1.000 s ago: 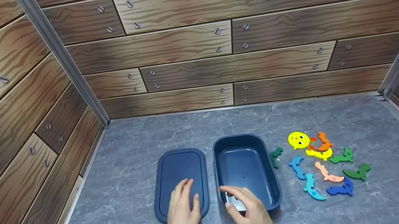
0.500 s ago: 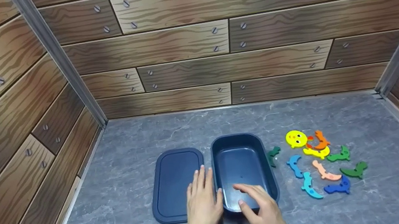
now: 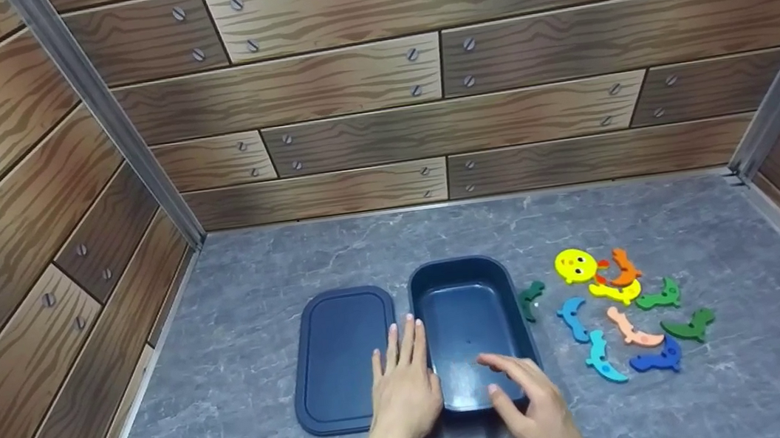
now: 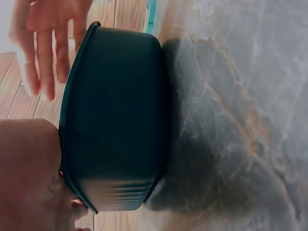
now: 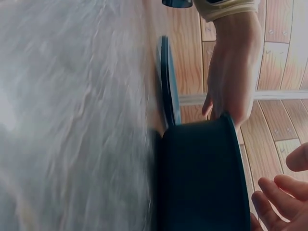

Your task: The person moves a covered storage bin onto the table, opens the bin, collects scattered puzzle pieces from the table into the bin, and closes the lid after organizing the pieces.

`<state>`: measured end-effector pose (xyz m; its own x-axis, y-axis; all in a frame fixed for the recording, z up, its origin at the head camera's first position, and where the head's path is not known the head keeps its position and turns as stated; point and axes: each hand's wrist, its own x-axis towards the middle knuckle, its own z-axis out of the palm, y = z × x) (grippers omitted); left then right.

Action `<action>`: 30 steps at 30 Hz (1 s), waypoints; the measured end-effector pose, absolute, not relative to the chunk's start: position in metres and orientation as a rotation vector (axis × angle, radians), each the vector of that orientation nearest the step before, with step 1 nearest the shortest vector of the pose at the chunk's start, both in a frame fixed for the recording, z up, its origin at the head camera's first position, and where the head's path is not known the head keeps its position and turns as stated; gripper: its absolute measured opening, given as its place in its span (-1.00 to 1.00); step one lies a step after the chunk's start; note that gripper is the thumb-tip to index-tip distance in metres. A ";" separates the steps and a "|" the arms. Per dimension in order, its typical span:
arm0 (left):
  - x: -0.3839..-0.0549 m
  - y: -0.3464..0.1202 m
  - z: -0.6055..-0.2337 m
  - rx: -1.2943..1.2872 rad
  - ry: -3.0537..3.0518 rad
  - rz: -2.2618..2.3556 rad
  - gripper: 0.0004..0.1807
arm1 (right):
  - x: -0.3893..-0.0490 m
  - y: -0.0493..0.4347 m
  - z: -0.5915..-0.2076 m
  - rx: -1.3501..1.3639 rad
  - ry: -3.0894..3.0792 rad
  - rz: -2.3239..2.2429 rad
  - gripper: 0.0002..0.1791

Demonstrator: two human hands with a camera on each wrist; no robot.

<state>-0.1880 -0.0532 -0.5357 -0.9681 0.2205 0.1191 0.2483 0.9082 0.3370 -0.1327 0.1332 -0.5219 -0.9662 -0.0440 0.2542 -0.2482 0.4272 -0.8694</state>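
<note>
A dark blue plastic container (image 3: pixel 477 320) stands without a lid in the middle of the head view, nothing inside it. Its flat lid (image 3: pixel 340 359) lies on the left. My left hand (image 3: pixel 406 395) is at the container's left rim, fingers straight and pointing away from me, partly over the lid's right edge. Over the container's near right corner is my right hand (image 3: pixel 535 402), thumb and forefinger apart and nothing between them. In the left wrist view the container's near wall (image 4: pixel 115 110) fills the middle, with the right hand's fingers (image 4: pixel 45 57) beyond its rim.
Right of the container lie colourful flat toy pieces: a yellow round face (image 3: pixel 576 265), an orange piece (image 3: pixel 623 266), a peach piece (image 3: pixel 634 329), a dark blue piece (image 3: pixel 658 357) and several others. A dark green piece (image 3: pixel 531 298) lies close to the container. Wood-patterned walls (image 3: pixel 350 134) enclose the grey tabletop.
My left hand has moved right, from over the lid to the container's left rim. The right hand has shifted right, from the near left corner toward the near right one.
</note>
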 end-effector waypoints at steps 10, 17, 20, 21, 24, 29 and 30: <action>-0.191 -0.045 -0.532 -0.327 -3.012 -0.553 -0.25 | -0.136 0.163 -0.521 0.131 -2.608 1.334 -0.61; -0.192 -0.043 -0.532 -0.314 -3.019 -0.512 -0.27 | -0.138 0.181 -0.518 0.128 -2.607 1.274 -0.61; -0.194 -0.042 -0.531 -0.326 -3.028 -0.463 -0.28 | -0.142 0.192 -0.519 0.172 -2.574 1.198 -0.60; -0.194 -0.043 -0.531 -0.332 -3.031 -0.441 -0.28 | -0.144 0.196 -0.519 0.188 -2.562 1.159 -0.59; -0.195 -0.043 -0.529 -0.353 -3.026 -0.377 -0.29 | -0.149 0.208 -0.520 0.230 -2.528 1.062 -0.56; -0.193 -0.043 -0.531 -0.375 -3.011 -0.329 -0.30 | -0.154 0.225 -0.522 0.272 -2.510 0.987 -0.55; -0.193 -0.043 -0.531 -0.376 -3.012 -0.330 -0.30 | -0.155 0.228 -0.522 0.282 -2.502 0.980 -0.55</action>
